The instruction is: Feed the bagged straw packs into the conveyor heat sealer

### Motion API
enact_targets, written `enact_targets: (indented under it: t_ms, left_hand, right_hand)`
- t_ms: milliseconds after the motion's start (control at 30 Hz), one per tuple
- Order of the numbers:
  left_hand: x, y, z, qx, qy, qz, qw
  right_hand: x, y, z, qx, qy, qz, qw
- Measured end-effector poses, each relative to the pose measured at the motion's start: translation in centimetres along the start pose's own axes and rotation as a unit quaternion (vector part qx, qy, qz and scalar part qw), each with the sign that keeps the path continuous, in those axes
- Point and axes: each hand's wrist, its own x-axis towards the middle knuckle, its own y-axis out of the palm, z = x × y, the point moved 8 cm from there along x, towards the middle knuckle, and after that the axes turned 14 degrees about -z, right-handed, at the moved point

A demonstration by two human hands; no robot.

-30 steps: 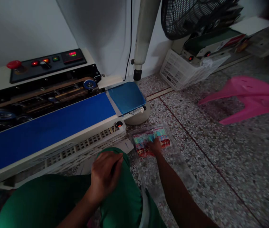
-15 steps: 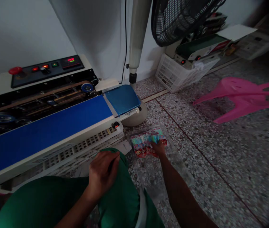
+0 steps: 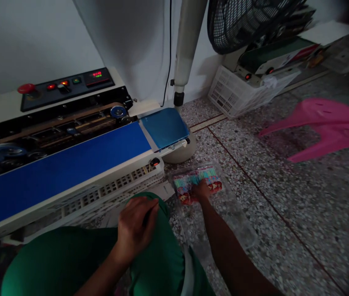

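My left hand [image 3: 136, 222] rests on the green-clad knee [image 3: 162, 246]; its fingers are curled in and nothing shows in them. Down on the floor to the right lies a clear plastic tray [image 3: 236, 224]. At its far end is a row of colourful printed pieces [image 3: 216, 186], turquoise and pink with red-haired cartoon figures. My right hand [image 3: 202, 190] reaches into the tray and touches the middle of this row. Its fingertips are dark and partly hidden, so I cannot see whether they grip a piece.
A machine with a blue conveyor belt [image 3: 69, 168] and lit control panel [image 3: 69, 88] runs along the left. Perforated white crates [image 3: 131, 181] stand under it. A fan [image 3: 248, 24], a white basket [image 3: 232, 92] and a pink stool [image 3: 325, 123] are beyond.
My right hand has shifted left along the row of printed pieces. My left hand stays on the knee. The whole view has turned slightly left.
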Motion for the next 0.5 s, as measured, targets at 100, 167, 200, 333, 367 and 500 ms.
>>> enact_targets:
  t_ms: [100,167,200,333,367,500]
  left_hand:
    - [0.0,-0.1,0.0,0.0,-0.002,-0.002,1.0]
    - [0.0,-0.2,-0.1,-0.002,0.0,-0.001,1.0]
    - [0.0,-0.2,-0.1,-0.001,0.0,0.0,1.0]
    - [0.0,-0.3,-0.2,0.005,0.002,0.0,1.0]
    - [0.0,-0.3,-0.2,0.008,0.003,0.0,1.0]
    - [-0.1,-0.4,-0.1,0.018,0.003,0.001,1.0]
  right_hand:
    - [0.6,-0.9,-1.0,0.041,0.003,-0.026,0.999]
    - [0.7,-1.5,-1.6,0.073,0.001,-0.04,0.997]
    - [0.8,-1.8,-1.8,0.09,-0.001,-0.046,0.995]
    - [0.9,-2.8,-2.6,0.147,0.003,-0.066,0.987]
    - [1.0,-3.0,-2.8,0.158,0.007,-0.072,0.985]
    - [1.2,-4.2,-3.7,0.199,0.018,-0.083,0.976]
